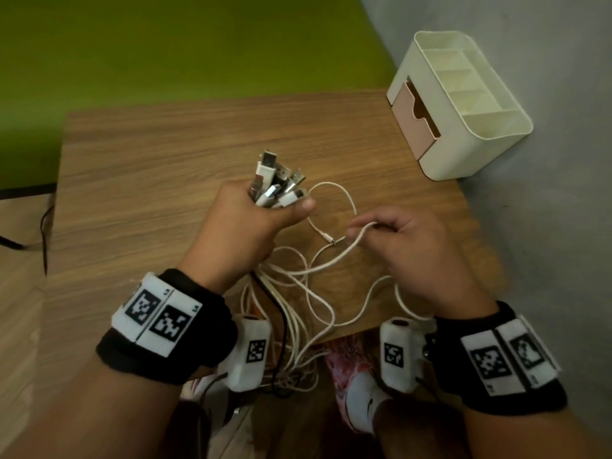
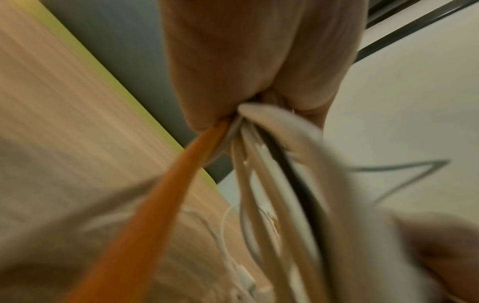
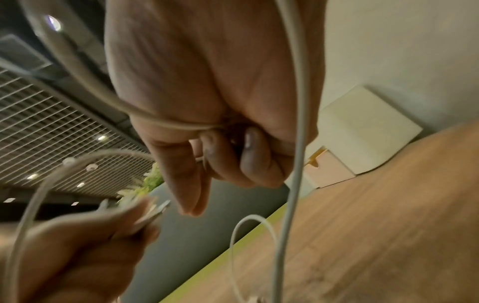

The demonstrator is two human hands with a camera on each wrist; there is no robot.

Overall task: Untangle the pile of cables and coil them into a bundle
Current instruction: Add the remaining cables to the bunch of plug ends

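Note:
My left hand (image 1: 251,217) grips a bunch of cables (image 1: 298,303) in a fist, with their USB plugs (image 1: 276,182) sticking up out of it. Below the fist the strands hang loose: mostly white, one black (image 2: 290,174), one orange (image 2: 166,194). They trail over the table's near edge. My right hand (image 1: 390,233) pinches one white cable (image 1: 344,251) between thumb and fingertips, just right of the fist. In the right wrist view that white cable (image 3: 166,125) runs into the curled fingers (image 3: 249,155). A thin white cable with a small plug (image 1: 328,240) loops on the table between the hands.
The wooden table (image 1: 149,180) stands against a grey wall. A cream desk organiser (image 1: 463,104) with a pink drawer sits at the far right corner. Green floor lies beyond the table. A shoe (image 1: 364,402) shows under the near edge.

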